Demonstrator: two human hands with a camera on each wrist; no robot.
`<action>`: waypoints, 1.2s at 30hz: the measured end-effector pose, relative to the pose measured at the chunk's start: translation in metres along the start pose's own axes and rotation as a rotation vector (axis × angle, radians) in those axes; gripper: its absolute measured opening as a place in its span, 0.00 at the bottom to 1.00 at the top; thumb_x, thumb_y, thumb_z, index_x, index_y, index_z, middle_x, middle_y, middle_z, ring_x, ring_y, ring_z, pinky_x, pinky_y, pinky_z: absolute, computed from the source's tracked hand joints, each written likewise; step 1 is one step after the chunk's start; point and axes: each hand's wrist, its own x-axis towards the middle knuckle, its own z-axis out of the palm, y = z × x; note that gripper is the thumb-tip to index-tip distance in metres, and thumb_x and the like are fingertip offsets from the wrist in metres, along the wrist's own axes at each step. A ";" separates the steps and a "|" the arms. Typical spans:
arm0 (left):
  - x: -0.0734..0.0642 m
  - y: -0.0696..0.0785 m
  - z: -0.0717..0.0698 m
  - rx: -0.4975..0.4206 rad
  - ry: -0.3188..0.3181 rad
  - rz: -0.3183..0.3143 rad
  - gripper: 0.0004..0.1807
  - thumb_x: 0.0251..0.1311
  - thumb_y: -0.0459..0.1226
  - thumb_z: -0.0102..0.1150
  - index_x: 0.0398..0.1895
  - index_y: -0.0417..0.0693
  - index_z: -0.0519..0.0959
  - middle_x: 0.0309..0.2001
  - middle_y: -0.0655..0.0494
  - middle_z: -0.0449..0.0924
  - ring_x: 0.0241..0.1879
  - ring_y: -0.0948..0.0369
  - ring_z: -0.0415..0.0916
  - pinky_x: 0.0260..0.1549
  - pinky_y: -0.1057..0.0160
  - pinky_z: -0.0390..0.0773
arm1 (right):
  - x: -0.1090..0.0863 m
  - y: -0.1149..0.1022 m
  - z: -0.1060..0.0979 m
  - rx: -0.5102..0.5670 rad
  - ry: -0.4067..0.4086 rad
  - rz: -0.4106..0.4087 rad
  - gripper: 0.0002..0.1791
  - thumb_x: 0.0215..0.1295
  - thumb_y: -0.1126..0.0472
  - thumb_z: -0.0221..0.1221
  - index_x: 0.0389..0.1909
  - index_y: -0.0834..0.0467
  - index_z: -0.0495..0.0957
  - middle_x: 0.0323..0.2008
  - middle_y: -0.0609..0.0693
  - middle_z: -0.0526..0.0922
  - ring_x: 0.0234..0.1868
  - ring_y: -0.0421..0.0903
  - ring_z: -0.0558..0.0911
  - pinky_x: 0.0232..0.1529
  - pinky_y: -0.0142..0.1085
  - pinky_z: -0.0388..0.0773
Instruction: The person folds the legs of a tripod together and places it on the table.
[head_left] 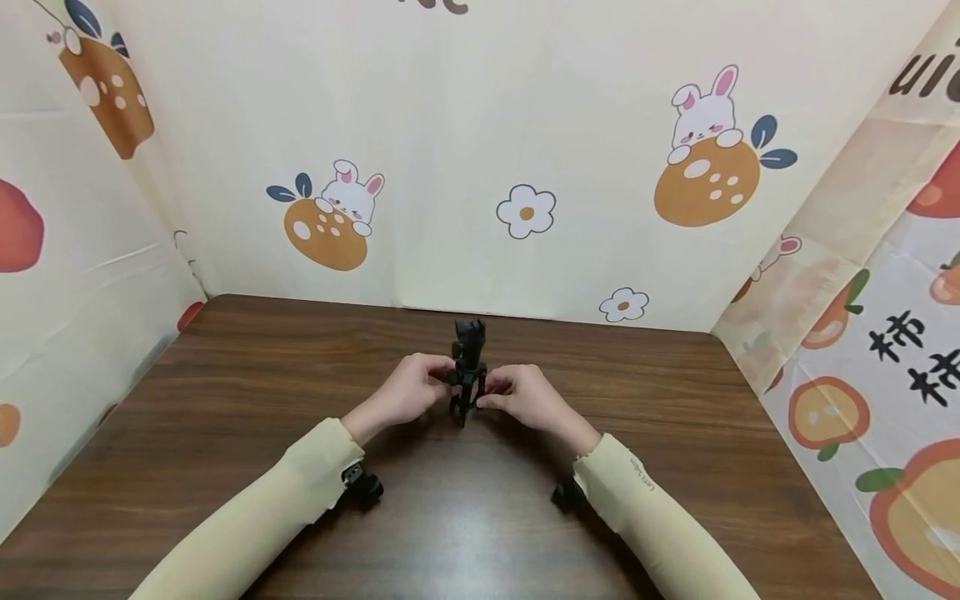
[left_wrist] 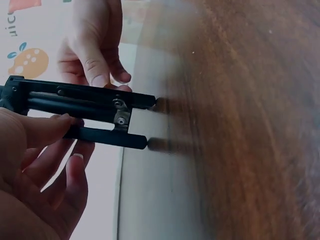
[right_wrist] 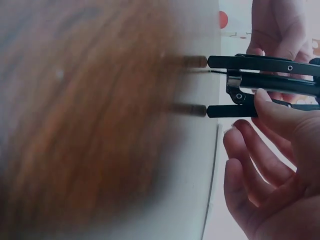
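Note:
A small black tripod [head_left: 468,342] stands upright on the wooden table, its legs drawn fairly close together. In the left wrist view, metal hinge braces [left_wrist: 121,115] link its legs, and the feet meet their reflections on the tabletop. My left hand [head_left: 408,387] pinches one leg between thumb and fingers from the left side. From the right, my right hand [head_left: 528,396] holds another leg [right_wrist: 232,111], thumb on top and the remaining fingers loosely bent below it. The tripod's dark head [head_left: 470,330] rises above both hands.
The brown wooden table [head_left: 262,375] reaches back to a cream curtain [head_left: 450,167] printed with rabbits and fruit. More printed cloth [head_left: 847,400] hangs along the right side. Black wrist cameras [head_left: 363,487] are strapped under both sleeves, close over the tabletop.

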 end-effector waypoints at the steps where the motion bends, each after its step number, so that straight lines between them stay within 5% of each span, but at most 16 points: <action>1: 0.000 0.000 0.000 -0.001 0.014 -0.016 0.11 0.61 0.26 0.63 0.44 0.47 0.85 0.39 0.54 0.86 0.42 0.60 0.80 0.47 0.51 0.76 | 0.000 -0.001 0.001 -0.011 0.011 -0.001 0.03 0.60 0.61 0.71 0.32 0.50 0.86 0.29 0.38 0.85 0.30 0.35 0.81 0.32 0.33 0.77; 9: -0.007 -0.002 -0.009 0.005 0.078 -0.081 0.09 0.61 0.30 0.65 0.43 0.47 0.85 0.39 0.59 0.85 0.41 0.61 0.80 0.44 0.55 0.78 | -0.004 -0.010 0.003 -0.132 0.063 0.017 0.10 0.58 0.58 0.72 0.21 0.48 0.80 0.19 0.34 0.80 0.19 0.34 0.71 0.21 0.31 0.69; 19: -0.017 -0.002 -0.001 -0.034 -0.011 -0.034 0.13 0.55 0.34 0.73 0.44 0.45 0.84 0.39 0.57 0.85 0.40 0.62 0.83 0.41 0.58 0.80 | -0.010 -0.020 0.010 -0.145 0.075 0.077 0.09 0.57 0.58 0.71 0.23 0.49 0.80 0.20 0.34 0.81 0.21 0.33 0.77 0.24 0.32 0.74; 36: -0.011 0.002 0.013 0.072 0.074 0.012 0.06 0.54 0.32 0.73 0.29 0.48 0.83 0.26 0.62 0.83 0.27 0.65 0.78 0.29 0.62 0.77 | -0.006 -0.010 0.013 -0.073 0.016 -0.071 0.08 0.50 0.62 0.76 0.27 0.52 0.85 0.24 0.37 0.85 0.28 0.33 0.79 0.30 0.32 0.76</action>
